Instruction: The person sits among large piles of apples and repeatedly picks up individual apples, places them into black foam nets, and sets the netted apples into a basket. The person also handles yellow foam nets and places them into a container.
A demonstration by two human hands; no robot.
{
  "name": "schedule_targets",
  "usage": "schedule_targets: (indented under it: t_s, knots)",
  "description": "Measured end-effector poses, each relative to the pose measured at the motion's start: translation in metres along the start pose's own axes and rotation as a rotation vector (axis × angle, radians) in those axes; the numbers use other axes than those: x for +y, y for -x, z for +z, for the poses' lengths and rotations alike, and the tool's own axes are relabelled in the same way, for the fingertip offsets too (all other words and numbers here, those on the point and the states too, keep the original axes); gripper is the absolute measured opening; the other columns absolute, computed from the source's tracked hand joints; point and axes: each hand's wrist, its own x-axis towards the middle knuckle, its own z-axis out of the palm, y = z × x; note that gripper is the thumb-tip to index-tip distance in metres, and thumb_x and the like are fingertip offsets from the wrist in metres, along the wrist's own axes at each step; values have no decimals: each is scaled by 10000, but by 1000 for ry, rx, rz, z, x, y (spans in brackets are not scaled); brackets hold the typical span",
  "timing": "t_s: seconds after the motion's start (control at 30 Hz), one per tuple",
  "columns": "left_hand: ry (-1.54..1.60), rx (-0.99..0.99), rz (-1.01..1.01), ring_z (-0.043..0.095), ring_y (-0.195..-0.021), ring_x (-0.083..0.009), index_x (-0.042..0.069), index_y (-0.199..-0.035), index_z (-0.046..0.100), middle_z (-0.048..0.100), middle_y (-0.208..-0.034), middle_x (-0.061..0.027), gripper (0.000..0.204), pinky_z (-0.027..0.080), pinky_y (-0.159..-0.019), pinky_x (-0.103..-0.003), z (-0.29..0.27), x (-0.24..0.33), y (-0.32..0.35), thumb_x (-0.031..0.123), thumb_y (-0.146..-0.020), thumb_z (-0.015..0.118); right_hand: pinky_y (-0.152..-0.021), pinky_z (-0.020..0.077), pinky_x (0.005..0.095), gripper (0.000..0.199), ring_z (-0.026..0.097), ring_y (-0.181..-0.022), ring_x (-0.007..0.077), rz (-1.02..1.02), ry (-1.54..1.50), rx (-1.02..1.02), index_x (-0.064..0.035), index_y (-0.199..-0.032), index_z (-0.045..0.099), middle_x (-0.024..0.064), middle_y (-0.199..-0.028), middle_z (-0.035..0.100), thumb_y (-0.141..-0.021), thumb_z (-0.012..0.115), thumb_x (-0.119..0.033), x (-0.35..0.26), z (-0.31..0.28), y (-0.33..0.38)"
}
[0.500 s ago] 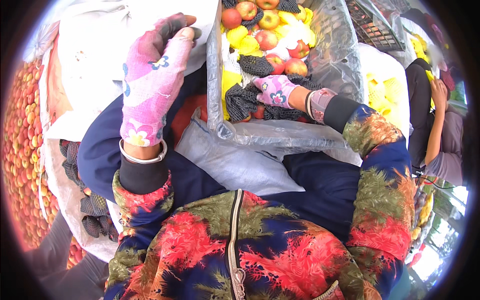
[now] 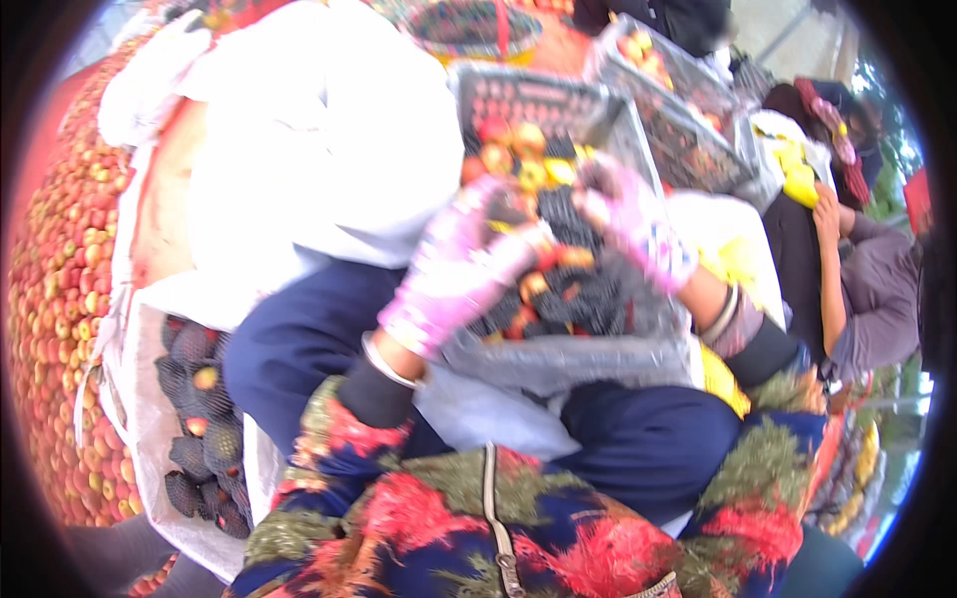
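Note:
Both my hands wear pink flowered gloves with bare fingertips, and they are blurred by motion over a plastic-lined crate. My left hand is over the crate's left side, thumb and fingers curved; whether anything is between them is unclear. Opposite it, my right hand has its fingers bent in at the upper end of a dark foam net, seemingly gripping it. Red-yellow apples lie in the crate among more dark nets and some yellow ones.
White sacking bulges at the left. Below it stands a white-lined container of dark-netted apples. A large heap of loose apples fills the far left. More crates and a seated person are at the right.
My left hand has come right and down from over the white sacking to the crate. My right hand has lifted out of the nets and apples. The view has shifted, showing more crates beyond.

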Motion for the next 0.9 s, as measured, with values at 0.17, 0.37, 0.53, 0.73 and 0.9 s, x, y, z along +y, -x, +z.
schedule_targets:
  t_s: [0.17, 0.37, 0.53, 0.73, 0.9]
  knots:
    - [-14, 34, 148, 512, -1070, -167, -24, -1262, 407, 531, -1145, -101, 413, 427, -908, -287, 24, -43, -22, 20, -856, 469, -812, 447, 347, 362, 564, -953, 269, -272, -72, 256, -3, -1117, 485, 142, -1019, 557, -811, 591, -164, -12, 21, 30]
    - [174, 46, 28, 515, -913, -100, -6, -1223, 466, 553, -1051, -61, 384, 419, -817, -221, 14, -20, -3, 9, -841, 441, -703, 448, 265, 368, 542, -842, 153, 99, -484, 37, -5, -1163, 470, 87, -954, 540, -837, 576, -140, -9, 25, 31]
    - [218, 130, 97, 545, -846, -72, -10, -1122, 545, 606, -1034, -53, 274, 451, -731, -222, 8, -11, 4, 40, -860, 483, -727, 460, 322, 431, 580, -823, 210, 87, -158, 25, 7, -1133, 495, 122, -918, 589, -809, 643, -236, 24, 39, 24]
    - [42, 249, 173, 533, -704, -72, -2, -1005, 575, 595, -864, -22, 169, 443, -599, -209, -2, -30, -1, 97, -871, 544, -688, 462, 375, 357, 584, -792, 272, -215, 85, 230, -23, -1009, 537, 118, -878, 559, -759, 693, -225, -23, 42, 29]
    - [-48, 364, 158, 560, -710, -91, -14, -949, 594, 621, -783, -38, 195, 457, -647, -255, -3, -27, 0, 153, -848, 608, -656, 456, 395, 285, 566, -792, 323, -580, 347, 271, -49, -933, 581, 125, -880, 542, -732, 692, -218, -56, 30, 39]
